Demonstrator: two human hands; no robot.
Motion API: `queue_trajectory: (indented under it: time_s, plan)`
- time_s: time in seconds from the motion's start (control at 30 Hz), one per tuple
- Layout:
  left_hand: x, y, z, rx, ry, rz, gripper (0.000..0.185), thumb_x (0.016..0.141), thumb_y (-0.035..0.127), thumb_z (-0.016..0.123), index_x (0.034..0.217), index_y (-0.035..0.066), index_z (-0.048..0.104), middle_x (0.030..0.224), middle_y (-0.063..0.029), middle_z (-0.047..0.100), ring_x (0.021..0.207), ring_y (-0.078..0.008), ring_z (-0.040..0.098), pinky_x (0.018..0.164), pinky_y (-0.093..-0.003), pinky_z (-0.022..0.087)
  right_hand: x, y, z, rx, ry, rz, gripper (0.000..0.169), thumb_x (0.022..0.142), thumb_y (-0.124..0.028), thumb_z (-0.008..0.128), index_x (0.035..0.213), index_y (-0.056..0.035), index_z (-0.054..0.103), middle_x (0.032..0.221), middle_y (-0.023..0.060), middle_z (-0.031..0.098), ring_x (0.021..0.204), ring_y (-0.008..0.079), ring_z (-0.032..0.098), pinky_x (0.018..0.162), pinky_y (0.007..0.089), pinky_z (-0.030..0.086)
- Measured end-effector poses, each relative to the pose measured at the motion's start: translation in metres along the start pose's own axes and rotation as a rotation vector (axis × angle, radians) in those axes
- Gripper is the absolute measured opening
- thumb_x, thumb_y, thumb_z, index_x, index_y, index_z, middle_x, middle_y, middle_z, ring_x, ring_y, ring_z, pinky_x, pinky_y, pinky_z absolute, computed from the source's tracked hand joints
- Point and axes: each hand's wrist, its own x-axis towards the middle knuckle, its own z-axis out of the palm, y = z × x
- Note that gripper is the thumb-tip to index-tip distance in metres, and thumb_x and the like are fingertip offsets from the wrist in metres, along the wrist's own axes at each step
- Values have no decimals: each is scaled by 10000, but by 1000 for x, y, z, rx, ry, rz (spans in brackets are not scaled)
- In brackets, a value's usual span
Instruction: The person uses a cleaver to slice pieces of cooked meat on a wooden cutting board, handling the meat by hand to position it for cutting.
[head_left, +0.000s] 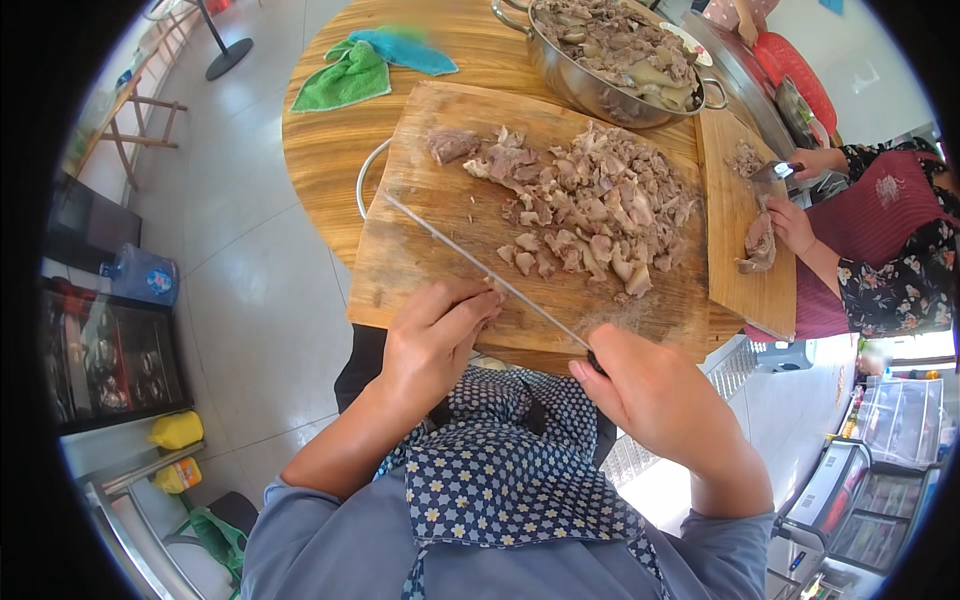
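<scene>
My right hand grips the dark handle of a long knife, whose thin blade edge runs up and left across the wooden cutting board. Close to the blade, my left hand pinches a piece of cooked meat, mostly hidden by the fingers, at the board's near edge. Beyond the knife lies a heap of cut meat. A larger chunk of meat rests near the far left part of the board.
A steel pot of meat stands behind the board. Green and blue cloths lie at the far left. At right, a co-worker's hands hold meat and a cleaver over another board. A metal ring protrudes at left.
</scene>
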Motion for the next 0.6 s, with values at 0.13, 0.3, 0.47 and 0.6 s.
queue_trajectory:
  time_s: [0.13, 0.3, 0.47, 0.6]
  plan:
    - [-3, -1, 3, 30, 20, 5, 242, 781, -20, 806, 1012, 45, 774, 1039, -80, 723, 873, -289, 687, 750, -382, 561, -10, 3, 4, -53, -10, -36, 218, 1026, -202, 647, 973, -42, 508, 786, 165, 617, 698, 405, 653, 596, 487, 518]
    - [-1, 2, 0, 44, -18, -12, 242, 761, -28, 795, 993, 36, 769, 1020, -90, 724, 875, -289, 686, 757, -393, 556, -18, 4, -5, -10, -128, 46, 256, 1024, -226, 655, 968, -33, 496, 769, 193, 605, 711, 434, 645, 603, 513, 498]
    - [-1, 2, 2, -5, -25, -27, 255, 748, -50, 778, 989, 30, 759, 1006, -98, 727, 889, -295, 697, 767, -397, 562, 4, 9, -16, 115, -248, 179, 273, 1047, -258, 626, 1013, -31, 480, 741, 234, 622, 725, 470, 645, 608, 542, 480]
    - [1, 1, 1, -4, -38, -44, 259, 754, -58, 776, 997, 28, 760, 1015, -99, 728, 903, -299, 702, 780, -400, 569, 36, 9, -12, 135, -251, 104, 271, 1067, -274, 592, 1034, -34, 472, 760, 252, 636, 746, 497, 641, 612, 561, 466]
